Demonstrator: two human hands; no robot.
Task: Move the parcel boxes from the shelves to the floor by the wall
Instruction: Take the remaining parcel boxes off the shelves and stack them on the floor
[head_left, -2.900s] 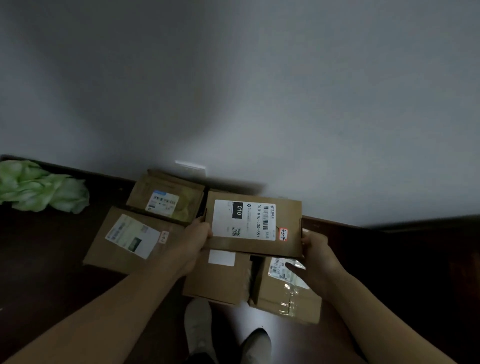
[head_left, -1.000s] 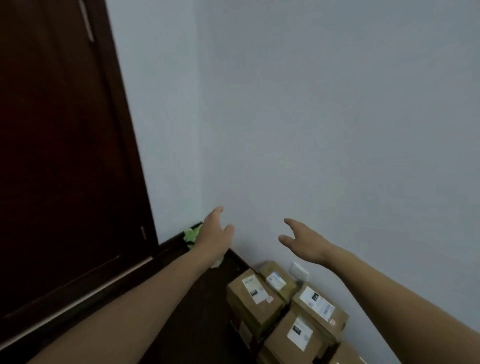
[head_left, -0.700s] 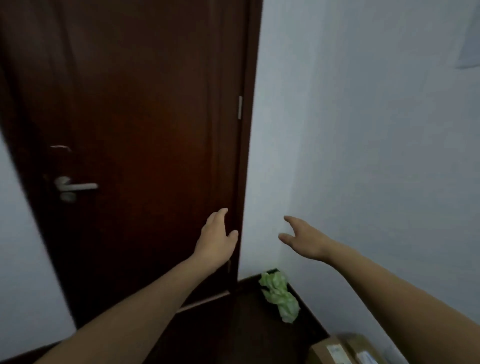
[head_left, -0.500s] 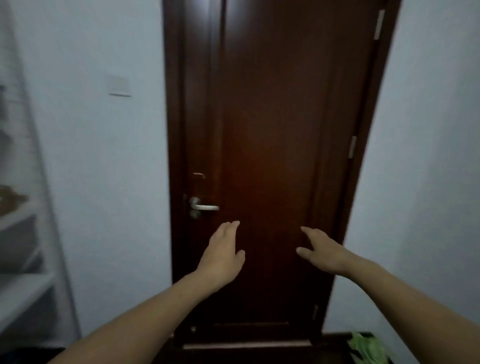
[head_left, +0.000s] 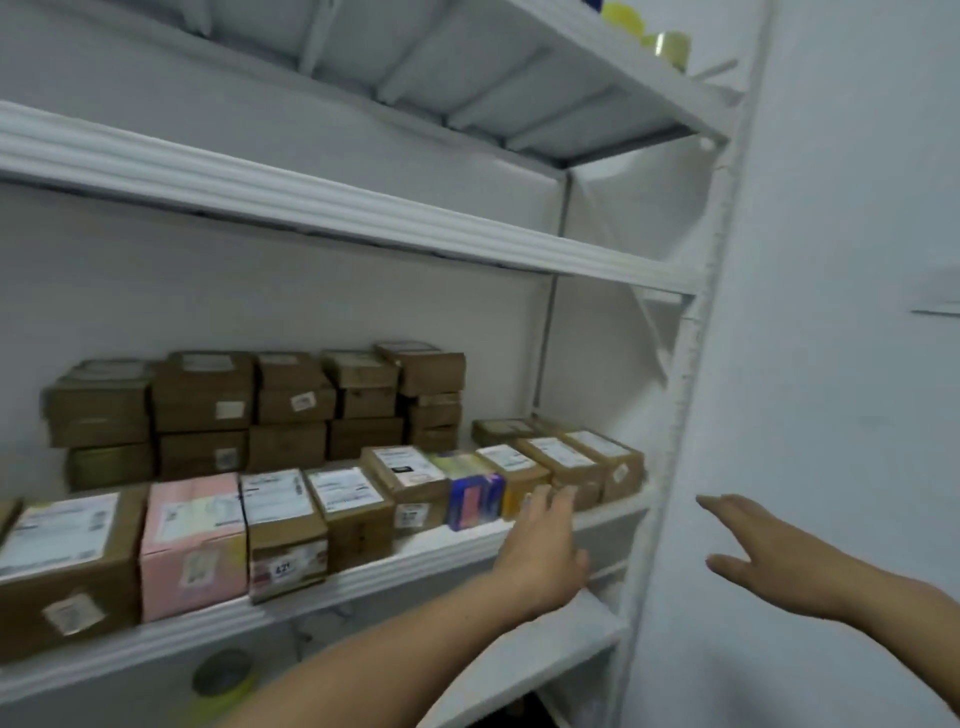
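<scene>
A white metal shelving unit (head_left: 670, 467) stood against a white wall (head_left: 857, 260). Its middle shelf (head_left: 363, 577) carried the brown cardboard parcel boxes (head_left: 202, 395). A back row was stacked two and three high along the rear edge, and a single row ran along the front edge. The front row also held a pink box (head_left: 192, 545) and, toward the right end, a blue box (head_left: 475, 499). A lower shelf (head_left: 519, 660) held a grey-and-yellow tape roll (head_left: 223, 675). Yellow objects (head_left: 649, 36) stood at the right corner of the top shelf.

Most boxes bore white shipping labels on top and small stickers on the front. The print was too blurred to read.

The left hand (head_left: 545, 551) was released, fingers straight and holding nothing, before the front edge near the right end of the middle shelf. Contact with the boxes could not be determined. The right hand (head_left: 753, 545) was released, fingers spread and empty, in front of the wall.
</scene>
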